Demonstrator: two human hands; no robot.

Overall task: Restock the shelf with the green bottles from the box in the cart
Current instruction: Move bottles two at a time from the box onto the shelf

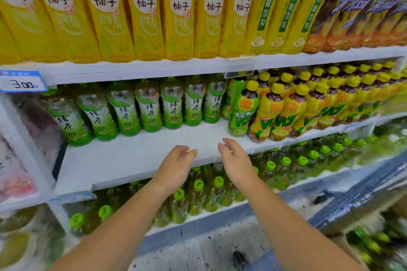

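Both hands out front at middle shelf (136,156), over its bare white front strip. L hand (178,160) and R hand (233,158) are near each other but apart, palms facing inward. Fingers (191,152) loosely curled and relaxed on both, gripping nothing, no bottle between them.

Green tea bottles (149,108) stand upright in a row at the back of that shelf, left to centre, well behind the hands. Just right of them is a green lime-drink bottle (237,112), then yellow-capped lemon tea bottles (284,112) filling the right side up to the front edge.

Shelf above holds tall yellow bottles (143,11). Price tag (22,82) reads 3.00 at far left. Shelf below holds green-capped bottles (198,193), partly under the forearms. Bottom right is too blurred to tell.
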